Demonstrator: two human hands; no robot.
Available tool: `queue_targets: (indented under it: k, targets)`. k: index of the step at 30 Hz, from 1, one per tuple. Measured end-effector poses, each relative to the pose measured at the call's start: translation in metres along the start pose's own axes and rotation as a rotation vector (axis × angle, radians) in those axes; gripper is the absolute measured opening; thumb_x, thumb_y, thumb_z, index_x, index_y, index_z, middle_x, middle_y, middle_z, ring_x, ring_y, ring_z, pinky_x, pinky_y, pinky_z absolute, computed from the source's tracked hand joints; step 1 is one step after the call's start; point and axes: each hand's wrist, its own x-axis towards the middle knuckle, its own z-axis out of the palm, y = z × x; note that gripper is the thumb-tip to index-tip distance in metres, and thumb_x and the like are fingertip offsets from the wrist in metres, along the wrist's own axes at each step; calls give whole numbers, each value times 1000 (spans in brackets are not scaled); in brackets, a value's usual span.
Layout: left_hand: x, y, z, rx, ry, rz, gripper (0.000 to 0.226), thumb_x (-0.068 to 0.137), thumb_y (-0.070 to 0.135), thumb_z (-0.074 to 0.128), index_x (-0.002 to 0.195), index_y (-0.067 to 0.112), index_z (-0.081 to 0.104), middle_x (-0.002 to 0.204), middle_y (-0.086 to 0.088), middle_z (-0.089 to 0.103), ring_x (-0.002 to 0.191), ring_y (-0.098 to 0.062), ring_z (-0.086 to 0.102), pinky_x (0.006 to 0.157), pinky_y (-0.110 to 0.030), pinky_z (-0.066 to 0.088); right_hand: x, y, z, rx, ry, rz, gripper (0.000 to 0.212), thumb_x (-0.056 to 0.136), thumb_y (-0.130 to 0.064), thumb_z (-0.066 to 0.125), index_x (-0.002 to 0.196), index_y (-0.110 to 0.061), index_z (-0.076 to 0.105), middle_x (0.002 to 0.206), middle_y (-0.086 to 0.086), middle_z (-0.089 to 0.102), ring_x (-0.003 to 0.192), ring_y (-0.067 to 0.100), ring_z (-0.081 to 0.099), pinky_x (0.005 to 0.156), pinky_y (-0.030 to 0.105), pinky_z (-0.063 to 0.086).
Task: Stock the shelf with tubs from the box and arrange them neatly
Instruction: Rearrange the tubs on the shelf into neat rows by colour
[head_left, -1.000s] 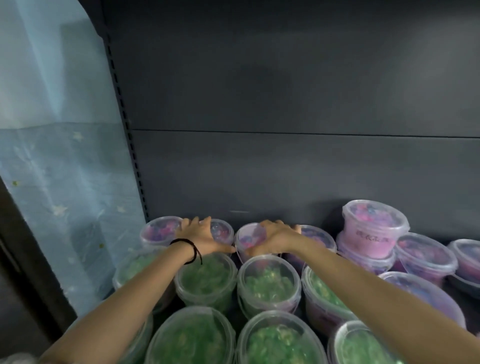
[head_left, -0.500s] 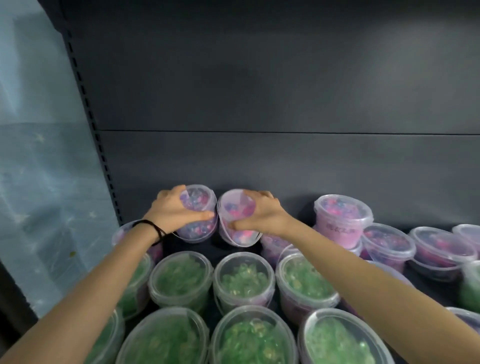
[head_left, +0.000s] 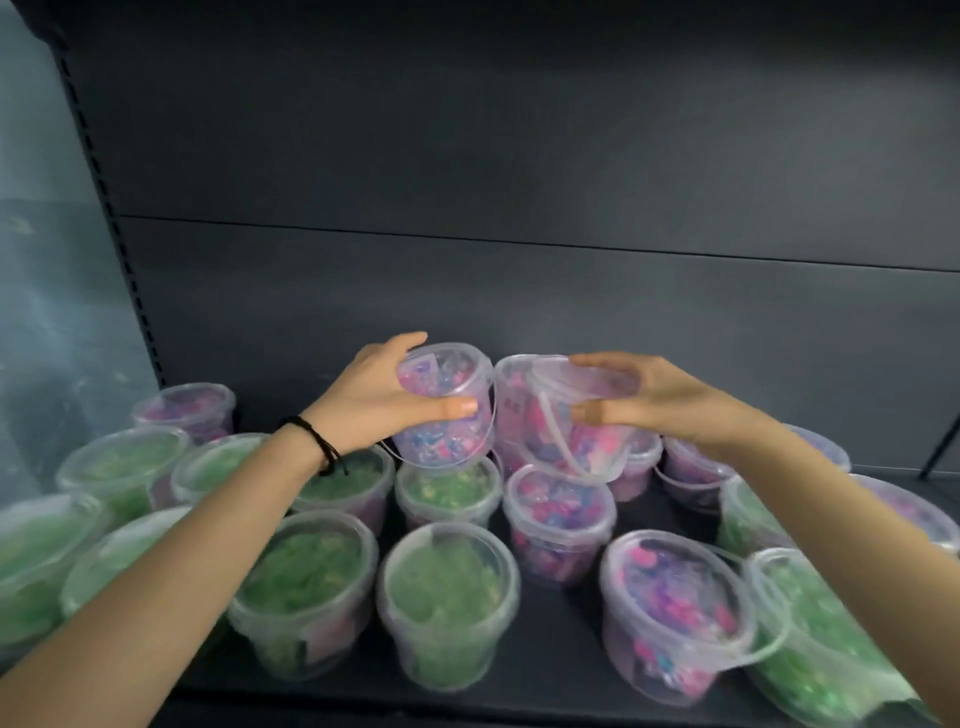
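Note:
Clear lidded tubs stand on a dark shelf (head_left: 561, 670). Several with green filling (head_left: 447, 582) fill the left and front. Several with pink and purple filling (head_left: 558, 512) are in the middle and to the right. My left hand (head_left: 382, 400), a black band at its wrist, grips a pink tub (head_left: 447, 400) lifted above the row and tilted. My right hand (head_left: 644, 397) grips a second pink tub (head_left: 566, 421), also lifted and tilted, its thin handle hanging down. The two held tubs are side by side, almost touching. No box is in view.
The dark back panel (head_left: 519, 171) rises behind the tubs. A slotted upright (head_left: 122, 234) runs down the left, with a pale blue sheet (head_left: 47, 291) beyond it. Bare shelf floor shows between the front tubs.
Both hands have lifted a pink tub each off the back row and carried them right and toward me. The view has shifted right, and more tubs show on that side.

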Motion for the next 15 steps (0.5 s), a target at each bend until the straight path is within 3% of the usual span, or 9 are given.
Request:
queue_targets:
  k: [4,8,12,15]
  targets:
    - [-7,36,48,-24,-30,37,110,52,66,81,144,31,33,145,1,31,131,-11,36,99,-22,29,-16,45,-34,-180,2,80,77,69,-44,82,137,-31,49,136,-7,48,124,9,44,99,22,34]
    - [-6,59,89,24,-75,64,104,51,67,78,141,35,36,141,0,34,130,-12,37,97,-20,29,-15,85,-36,-347,23,185,104,40,-71,68,137,-40,45,142,2,40,133,21,38,106,34,39]
    - [-1,68,116,93,-110,44,99,65,55,79,146,29,29,148,-3,25,137,-17,29,99,-20,25,-10,107,-16,-398,-19,164,90,63,-58,78,142,-36,40,144,4,36,136,22,35,108,31,31]
    - [0,69,122,133,-112,30,101,64,58,78,146,30,28,150,-2,23,137,-18,29,104,-27,29,-7,122,-1,-347,-95,156,88,66,-55,77,143,-38,37,143,1,30,135,20,35,104,30,34]
